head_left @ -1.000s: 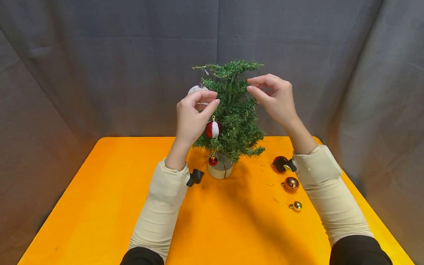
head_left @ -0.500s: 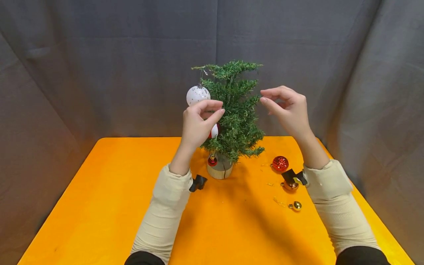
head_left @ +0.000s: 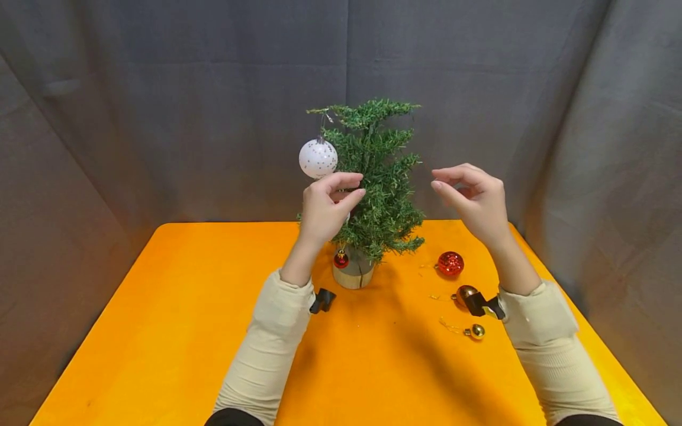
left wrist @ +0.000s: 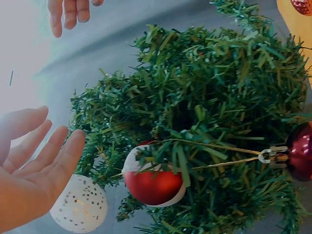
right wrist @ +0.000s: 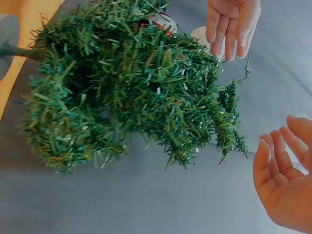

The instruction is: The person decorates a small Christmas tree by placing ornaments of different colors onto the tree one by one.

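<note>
A small green artificial Christmas tree (head_left: 380, 201) stands upright on a wooden base (head_left: 353, 277). My left hand (head_left: 326, 207) is in front of its left side, fingers bent loosely with a gap to the thumb, holding nothing. Out to the right of the branches, my right hand (head_left: 476, 204) is likewise bare, thumb apart from the fingertips. A white speckled bauble (head_left: 318, 158) hangs from an upper left branch. Below it hangs a red-and-white bauble (left wrist: 155, 187), mostly behind my left hand in the head view. A small red bauble (head_left: 341, 260) dangles lowest, before the base.
On the orange table (head_left: 186, 331), right of the tree, lie a red bauble (head_left: 450, 264), a copper bauble (head_left: 464, 292) partly covered by the black wrist mount (head_left: 482, 306), and a small gold bauble (head_left: 477, 331). Grey curtain (head_left: 213, 118) surrounds the table.
Both hands have come down and shifted right, the right one drawing away from the branches. The white bauble has come into full sight, while the red-and-white one is now mostly covered.
</note>
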Available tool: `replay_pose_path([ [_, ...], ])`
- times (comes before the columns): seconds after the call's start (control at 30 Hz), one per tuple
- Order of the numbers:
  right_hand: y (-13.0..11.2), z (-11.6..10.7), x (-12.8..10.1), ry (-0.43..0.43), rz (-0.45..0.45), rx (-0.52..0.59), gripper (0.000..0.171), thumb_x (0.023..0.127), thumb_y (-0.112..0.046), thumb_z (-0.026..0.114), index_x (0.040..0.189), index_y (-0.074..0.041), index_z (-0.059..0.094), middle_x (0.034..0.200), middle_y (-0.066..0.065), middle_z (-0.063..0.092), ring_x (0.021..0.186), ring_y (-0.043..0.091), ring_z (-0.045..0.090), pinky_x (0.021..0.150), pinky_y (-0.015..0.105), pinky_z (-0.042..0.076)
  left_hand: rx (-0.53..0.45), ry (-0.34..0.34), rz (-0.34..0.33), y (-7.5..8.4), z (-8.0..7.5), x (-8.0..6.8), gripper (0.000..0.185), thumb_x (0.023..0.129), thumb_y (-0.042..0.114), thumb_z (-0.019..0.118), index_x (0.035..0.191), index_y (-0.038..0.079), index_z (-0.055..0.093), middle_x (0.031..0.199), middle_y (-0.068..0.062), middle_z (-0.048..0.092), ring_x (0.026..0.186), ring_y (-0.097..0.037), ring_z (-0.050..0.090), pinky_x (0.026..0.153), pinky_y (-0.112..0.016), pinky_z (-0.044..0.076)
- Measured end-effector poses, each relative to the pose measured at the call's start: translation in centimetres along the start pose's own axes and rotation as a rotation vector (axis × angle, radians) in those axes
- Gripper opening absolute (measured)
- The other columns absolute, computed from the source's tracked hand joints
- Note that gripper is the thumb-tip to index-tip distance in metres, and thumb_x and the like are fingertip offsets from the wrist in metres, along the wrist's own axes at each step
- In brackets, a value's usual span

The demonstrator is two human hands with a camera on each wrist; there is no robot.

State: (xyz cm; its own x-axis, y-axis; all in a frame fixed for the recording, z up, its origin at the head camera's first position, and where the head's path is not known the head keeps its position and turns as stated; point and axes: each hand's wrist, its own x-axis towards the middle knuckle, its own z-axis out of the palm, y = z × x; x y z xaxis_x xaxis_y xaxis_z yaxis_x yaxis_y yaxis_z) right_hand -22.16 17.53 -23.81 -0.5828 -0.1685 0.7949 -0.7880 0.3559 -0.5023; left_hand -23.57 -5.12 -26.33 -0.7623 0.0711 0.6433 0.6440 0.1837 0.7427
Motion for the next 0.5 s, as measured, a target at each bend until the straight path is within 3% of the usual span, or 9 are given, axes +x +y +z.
replay_pose_path([
  [0.1, -0.4, -0.2, -0.7, 0.0, 0.006, -0.005, 0.013, 0.078, 0.013, 0.06, 0.091, 0.014, 0.062, 0.084, 0.003, 0.063, 0.061, 0.005, 0.053, 0.06, 0.013, 0.045, -0.007, -0.025, -0.032, -0.2, 0.2, -0.1, 0.026, 0.08, 0.004, 0.066, 0.105, -0.004, 0.063, 0.1, -0.018, 0.063, 0.086, -0.025, 0.062, 0.075, -0.029, 0.049],
  [0.23, 0.8, -0.6, -1.6, 0.006, 0.032, -0.007, 0.014, 0.078, 0.012, 0.06, 0.092, 0.014, 0.062, 0.086, -0.006, 0.062, 0.067, 0.006, 0.054, 0.061, 0.012, 0.045, -0.015, -0.043, -0.05, -0.3, 0.4, -0.2, 0.029, 0.079, 0.003, 0.066, 0.107, -0.005, 0.062, 0.101, -0.018, 0.062, 0.088, -0.026, 0.061, 0.076, -0.03, 0.049],
  [0.5, 2.6, -1.2, -3.4, 0.01, 0.08, 0.0, 0.017, 0.077, 0.013, 0.061, 0.094, 0.011, 0.063, 0.087, -0.006, 0.062, 0.063, 0.008, 0.054, 0.059, 0.013, 0.046, 0.031, -0.062, -0.066, -0.5, 1.0, -0.3, 0.03, 0.079, 0.004, 0.067, 0.107, -0.003, 0.062, 0.1, -0.014, 0.063, 0.083, -0.023, 0.062, 0.072, -0.025, 0.049],
])
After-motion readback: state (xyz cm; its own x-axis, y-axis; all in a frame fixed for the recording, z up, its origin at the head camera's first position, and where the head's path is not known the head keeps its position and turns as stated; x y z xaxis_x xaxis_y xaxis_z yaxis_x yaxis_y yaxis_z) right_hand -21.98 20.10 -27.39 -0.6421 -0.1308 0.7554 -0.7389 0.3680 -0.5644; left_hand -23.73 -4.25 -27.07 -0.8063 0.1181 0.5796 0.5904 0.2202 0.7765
